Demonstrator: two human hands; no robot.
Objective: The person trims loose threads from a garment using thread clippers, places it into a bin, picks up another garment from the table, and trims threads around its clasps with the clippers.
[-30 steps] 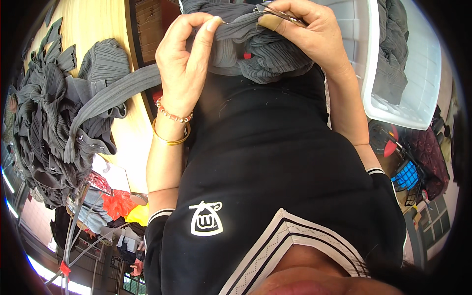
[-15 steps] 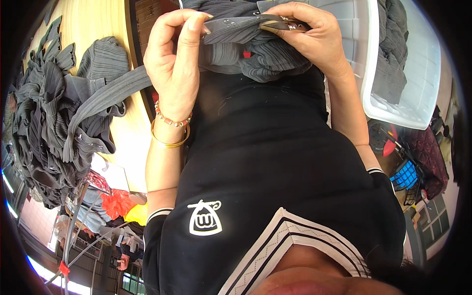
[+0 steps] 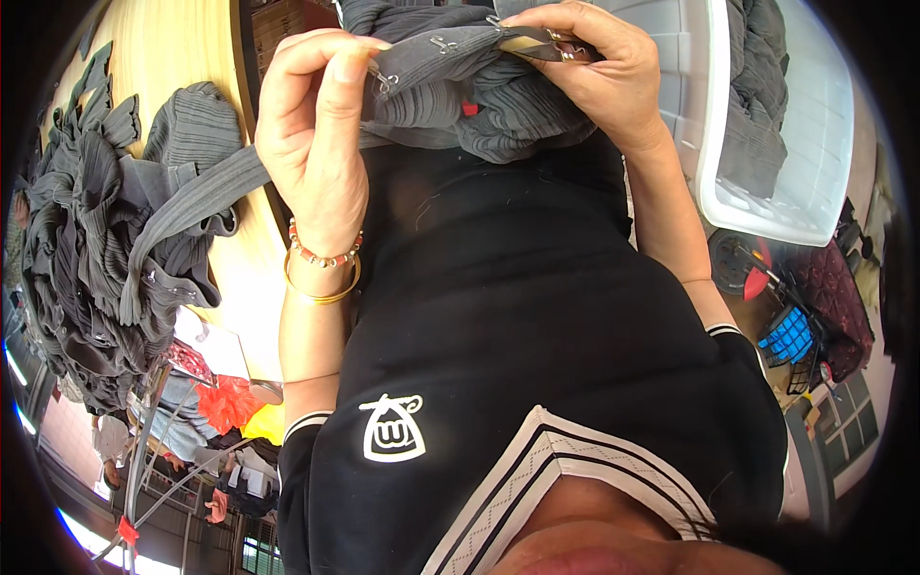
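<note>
The grey pleated strip point(image 3: 436, 48) runs lengthwise between both hands, the left hand point(image 3: 316, 144) pinching its hooked end, the right hand point(image 3: 599, 77) gripping small snips point(image 3: 537, 43) at the strip's other end.

I see a dark grey pleated fabric strip point(image 3: 450, 57), a black white-striped shirt point(image 3: 537, 326), and a pale yellow wooden table point(image 3: 182, 57).
</note>
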